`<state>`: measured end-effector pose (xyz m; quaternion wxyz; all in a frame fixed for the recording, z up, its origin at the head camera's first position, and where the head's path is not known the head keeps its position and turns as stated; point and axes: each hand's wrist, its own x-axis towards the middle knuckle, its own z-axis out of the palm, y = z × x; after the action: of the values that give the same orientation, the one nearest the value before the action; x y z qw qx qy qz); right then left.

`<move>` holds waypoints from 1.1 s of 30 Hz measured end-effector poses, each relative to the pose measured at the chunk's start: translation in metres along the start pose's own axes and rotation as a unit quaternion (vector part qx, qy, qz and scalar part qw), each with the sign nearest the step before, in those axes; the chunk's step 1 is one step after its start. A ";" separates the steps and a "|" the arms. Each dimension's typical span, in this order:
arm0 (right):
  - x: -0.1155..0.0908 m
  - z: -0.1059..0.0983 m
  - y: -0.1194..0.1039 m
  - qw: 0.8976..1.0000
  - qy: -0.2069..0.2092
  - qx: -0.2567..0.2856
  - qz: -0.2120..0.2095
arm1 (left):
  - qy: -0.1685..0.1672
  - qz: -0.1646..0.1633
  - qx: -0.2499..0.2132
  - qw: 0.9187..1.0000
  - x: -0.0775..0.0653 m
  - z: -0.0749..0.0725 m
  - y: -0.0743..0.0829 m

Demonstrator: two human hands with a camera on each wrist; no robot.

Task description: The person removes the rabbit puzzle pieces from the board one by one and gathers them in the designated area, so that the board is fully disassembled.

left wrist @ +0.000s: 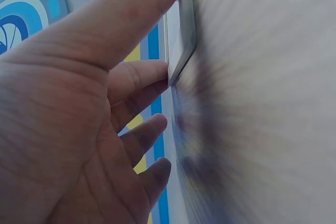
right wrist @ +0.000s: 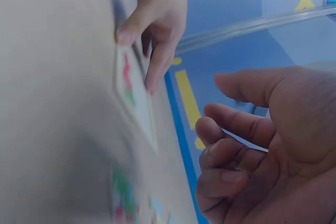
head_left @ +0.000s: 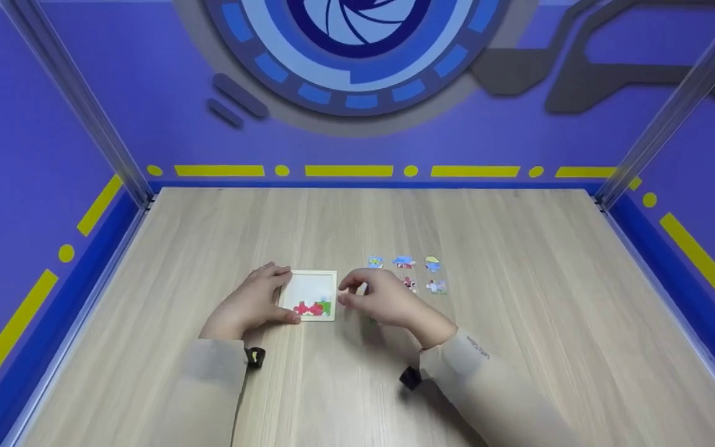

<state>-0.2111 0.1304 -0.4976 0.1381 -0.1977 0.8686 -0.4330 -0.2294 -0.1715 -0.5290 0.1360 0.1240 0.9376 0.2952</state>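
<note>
A small square puzzle tray [head_left: 335, 282] with a pale rim lies on the table, red and green jigsaw pieces [head_left: 314, 308] fitted along its near side. My left hand [head_left: 251, 302] grips the tray from the left, thumb at the near edge and index finger at the far corner. In the left wrist view, the other fingers of that hand spread beside the tray. Just right of the tray hovers my right hand [head_left: 388, 300], fingers loosely bent. The right wrist view shows a gap between its thumb and index finger [right wrist: 236, 121], with nothing held there.
Loose jigsaw pieces [head_left: 404, 262] lie in rows on the wooden table [head_left: 506, 261] beyond and right of the right hand, which partly hides some. Blue printed panels [head_left: 357, 149] wall the back and both sides. Black wrist straps [head_left: 255, 357] show at the cuffs.
</note>
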 end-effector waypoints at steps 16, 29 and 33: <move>0.027 0.040 -0.032 0.982 -0.017 0.188 0.000 | 0.004 0.008 -0.001 1.000 -0.002 0.001 -0.003; 0.033 0.061 -0.019 0.995 -0.006 0.099 -0.001 | 0.008 0.012 -0.004 1.000 -0.001 0.001 -0.002; 0.035 0.065 -0.015 0.998 0.008 0.055 0.004 | 0.010 0.014 -0.003 1.000 0.000 0.000 -0.003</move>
<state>-0.2119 0.0603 -0.5260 0.1432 -0.1826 0.8456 -0.4807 -0.2299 -0.1736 -0.5305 0.1232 0.1340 0.9361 0.3011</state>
